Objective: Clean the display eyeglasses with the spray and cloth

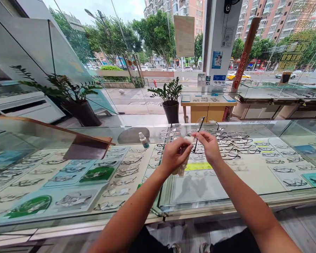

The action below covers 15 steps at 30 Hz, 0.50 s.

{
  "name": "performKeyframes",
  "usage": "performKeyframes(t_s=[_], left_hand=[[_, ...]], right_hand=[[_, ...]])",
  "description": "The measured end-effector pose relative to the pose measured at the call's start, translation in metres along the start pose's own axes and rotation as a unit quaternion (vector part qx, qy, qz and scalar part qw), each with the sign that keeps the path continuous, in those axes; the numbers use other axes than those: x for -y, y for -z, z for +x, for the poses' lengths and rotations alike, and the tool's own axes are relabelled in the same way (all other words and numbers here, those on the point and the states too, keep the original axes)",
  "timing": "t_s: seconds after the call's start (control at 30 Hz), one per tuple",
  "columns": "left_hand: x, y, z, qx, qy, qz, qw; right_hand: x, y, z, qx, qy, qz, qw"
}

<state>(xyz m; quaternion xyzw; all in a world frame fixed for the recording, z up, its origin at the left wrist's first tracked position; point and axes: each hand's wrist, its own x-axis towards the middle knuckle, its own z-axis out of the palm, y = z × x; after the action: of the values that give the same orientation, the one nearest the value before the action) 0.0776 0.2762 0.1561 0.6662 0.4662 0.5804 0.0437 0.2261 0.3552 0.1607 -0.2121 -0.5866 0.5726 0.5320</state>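
Eyewear shop with a glazed front

This was a spectacle shop. Rows of eyeglass frames (pixel 239 141) lined the long glass-cased tabletop (pixel 208 189), some on coloured trays (pixel 86 177) to the left. Another display cabinet (pixel 218 114) stood at the far side, carrying more eyewear (pixel 204 99). Tall shop windows (pixel 137 102) gave onto trees (pixel 152 35), cars (pixel 241 76) and buildings (pixel 274 21); the lettering (pixel 292 52) at far right read backwards from inside.

Dark-armed glasses (pixel 201 124) are held aloft, tilted, beside a pale cloth (pixel 189 139).
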Motion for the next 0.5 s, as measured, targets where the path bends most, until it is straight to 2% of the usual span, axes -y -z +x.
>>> performKeyframes(t_s=[0.07,0.13,0.23,0.33,0.4,0.5], left_hand=[[-0.001,-0.004,-0.004,0.024,-0.004,-0.034,0.999],[-0.001,-0.008,-0.008,0.039,0.023,-0.102,0.994],[0.002,-0.015,-0.009,0.013,0.116,-0.195,0.974],[0.008,-0.021,-0.005,-0.005,0.196,-0.219,0.956],[0.011,-0.022,-0.003,0.015,0.23,-0.224,0.947],[0.014,-0.021,-0.001,0.083,0.283,-0.267,0.918]], right_hand=[[0.001,-0.001,-0.001,0.002,0.01,-0.004,1.0],[0.002,-0.001,-0.001,0.002,0.017,-0.002,1.0],[0.003,0.0,0.0,0.001,0.023,0.018,1.0],[0.004,0.003,0.002,0.007,0.023,0.046,0.999],[0.004,0.004,0.003,0.015,0.019,0.058,0.998],[0.005,0.006,0.003,0.043,0.011,0.059,0.997]])
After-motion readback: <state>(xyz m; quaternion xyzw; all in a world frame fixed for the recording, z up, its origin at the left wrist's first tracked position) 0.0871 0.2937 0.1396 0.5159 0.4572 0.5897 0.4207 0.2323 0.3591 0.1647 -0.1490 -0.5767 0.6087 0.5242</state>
